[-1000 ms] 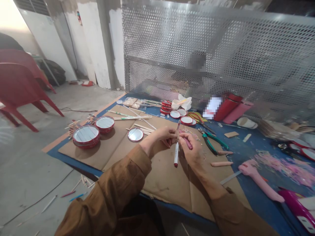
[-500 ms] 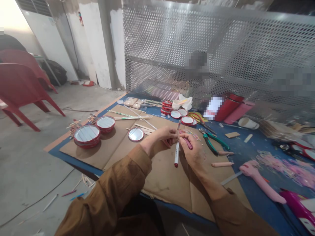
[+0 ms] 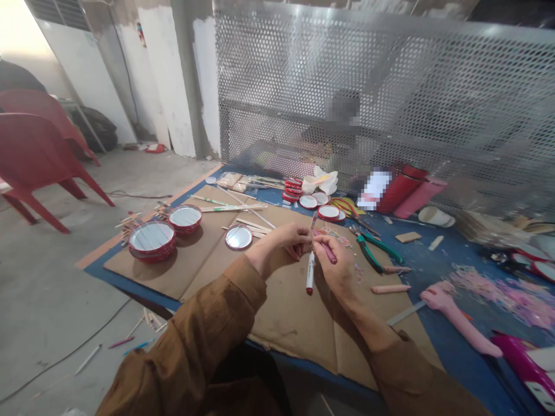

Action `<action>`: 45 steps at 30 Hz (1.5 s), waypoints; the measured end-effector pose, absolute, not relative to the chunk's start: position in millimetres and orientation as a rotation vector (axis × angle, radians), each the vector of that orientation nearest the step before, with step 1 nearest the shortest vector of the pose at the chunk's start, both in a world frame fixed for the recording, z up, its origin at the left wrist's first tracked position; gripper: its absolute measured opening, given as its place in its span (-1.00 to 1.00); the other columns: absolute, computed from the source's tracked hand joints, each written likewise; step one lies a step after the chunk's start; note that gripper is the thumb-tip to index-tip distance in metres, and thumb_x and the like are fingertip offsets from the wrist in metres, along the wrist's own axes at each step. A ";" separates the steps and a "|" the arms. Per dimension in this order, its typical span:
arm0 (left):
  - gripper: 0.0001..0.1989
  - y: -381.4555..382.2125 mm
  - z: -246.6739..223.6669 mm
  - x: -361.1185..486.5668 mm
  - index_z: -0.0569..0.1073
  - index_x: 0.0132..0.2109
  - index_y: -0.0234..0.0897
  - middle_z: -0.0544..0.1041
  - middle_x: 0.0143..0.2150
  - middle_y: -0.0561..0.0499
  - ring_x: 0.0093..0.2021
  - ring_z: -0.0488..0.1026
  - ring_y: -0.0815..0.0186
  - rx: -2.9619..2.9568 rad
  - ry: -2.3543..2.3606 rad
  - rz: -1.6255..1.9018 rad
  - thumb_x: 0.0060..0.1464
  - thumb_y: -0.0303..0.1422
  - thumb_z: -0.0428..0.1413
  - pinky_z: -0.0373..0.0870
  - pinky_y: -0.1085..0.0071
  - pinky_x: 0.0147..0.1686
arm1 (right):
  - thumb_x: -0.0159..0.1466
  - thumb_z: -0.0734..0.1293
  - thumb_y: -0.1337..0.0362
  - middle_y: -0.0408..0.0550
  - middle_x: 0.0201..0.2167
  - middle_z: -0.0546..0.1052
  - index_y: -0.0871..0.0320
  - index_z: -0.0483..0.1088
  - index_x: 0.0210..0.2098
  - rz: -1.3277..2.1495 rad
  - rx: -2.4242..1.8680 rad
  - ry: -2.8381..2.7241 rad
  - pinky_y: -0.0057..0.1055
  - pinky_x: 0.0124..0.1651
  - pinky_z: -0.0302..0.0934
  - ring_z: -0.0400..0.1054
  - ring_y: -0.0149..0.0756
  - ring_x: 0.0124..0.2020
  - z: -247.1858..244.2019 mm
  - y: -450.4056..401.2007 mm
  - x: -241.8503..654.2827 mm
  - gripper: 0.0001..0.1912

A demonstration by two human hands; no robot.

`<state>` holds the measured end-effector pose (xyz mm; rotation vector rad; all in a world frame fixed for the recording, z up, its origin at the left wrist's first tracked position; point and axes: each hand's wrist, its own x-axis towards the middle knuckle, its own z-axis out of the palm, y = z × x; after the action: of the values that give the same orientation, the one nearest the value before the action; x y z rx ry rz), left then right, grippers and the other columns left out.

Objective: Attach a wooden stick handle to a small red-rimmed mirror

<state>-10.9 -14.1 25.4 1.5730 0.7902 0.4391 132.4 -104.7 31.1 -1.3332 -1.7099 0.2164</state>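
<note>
Over the brown cardboard (image 3: 295, 323), my left hand (image 3: 295, 238) is closed, its fingertips around a thin upright strip (image 3: 314, 222). My right hand (image 3: 336, 260) meets it from the right, fingers curled round a dark pink tool (image 3: 329, 254). The fingertips of both hands touch or nearly touch, and the small part between them is too hidden to make out. A white marker with a red end (image 3: 310, 276) shows just below the fingertips. Left of my hands lies a round white disc with a dark rim (image 3: 238, 237), beside thin wooden sticks (image 3: 251, 227).
Red round drums with sticks (image 3: 151, 240) stand at the left. Green-handled pliers (image 3: 369, 254), a pink glue gun (image 3: 459, 320) and pink rubber bands (image 3: 511, 300) lie right. Behind are a red bottle (image 3: 401, 188) and a perforated metal panel (image 3: 277, 75). Red chairs (image 3: 34, 150) stand far left.
The view has shifted very slightly. Both hands keep nearly the same pose, still together at the strip.
</note>
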 end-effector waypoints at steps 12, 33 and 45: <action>-0.77 -18.1 29.9 -12.8 0.38 -0.25 -0.36 0.34 -0.57 0.11 -0.60 0.34 0.43 1.615 0.753 0.454 0.15 -0.24 0.08 0.34 0.50 -0.55 | 0.28 0.22 0.15 -0.03 -0.29 0.56 0.11 0.41 -0.28 0.208 -1.272 -1.736 -0.28 -0.16 0.25 0.40 -0.19 -0.24 33.5 -101.9 133.2 -0.80; -0.73 -14.6 24.9 -11.5 0.37 -0.29 -0.34 0.36 -0.58 0.09 -0.59 0.38 0.41 1.598 0.775 0.443 0.13 -0.18 0.12 0.37 0.48 -0.55 | 0.28 0.22 0.17 -0.05 -0.32 0.55 0.11 0.42 -0.28 0.229 -1.293 -1.724 -0.30 -0.20 0.24 0.40 -0.21 -0.28 34.0 -102.8 133.2 -0.80; -0.74 -14.9 23.6 -10.2 0.35 -0.33 -0.33 0.36 -0.60 0.11 -0.63 0.34 0.44 1.578 0.797 0.471 0.11 -0.20 0.13 0.32 0.52 -0.60 | 0.30 0.21 0.21 -0.05 -0.32 0.55 0.11 0.43 -0.26 0.194 -1.289 -1.774 -0.32 -0.17 0.23 0.40 -0.22 -0.26 34.0 -101.5 135.1 -0.82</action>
<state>-10.2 -14.9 23.6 1.5784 0.7968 0.4710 135.1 -101.5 34.0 -1.2894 -1.7743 0.1936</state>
